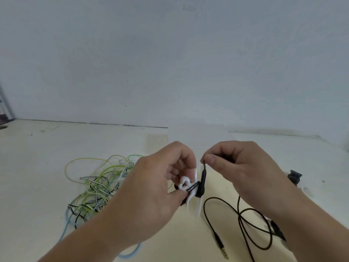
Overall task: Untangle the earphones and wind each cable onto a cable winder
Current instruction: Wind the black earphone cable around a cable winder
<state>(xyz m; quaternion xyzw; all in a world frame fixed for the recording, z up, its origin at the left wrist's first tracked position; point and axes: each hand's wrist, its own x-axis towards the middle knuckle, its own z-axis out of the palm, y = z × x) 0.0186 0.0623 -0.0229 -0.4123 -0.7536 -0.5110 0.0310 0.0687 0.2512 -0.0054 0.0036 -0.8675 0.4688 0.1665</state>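
L hand (156, 186) grips white winder (184, 183) (half hidden behind fingers); R hand (245, 173) pinches black cable (203, 179).

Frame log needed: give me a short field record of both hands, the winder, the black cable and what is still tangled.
left hand: grips white plastic cable winder, black turns across it
right hand: pinches thin black earphone cable above the winder
slack: loops on pale table, metal jack plug lying free
tangle: multicoloured cable heap at left, not on a winder
other: small black object at far right
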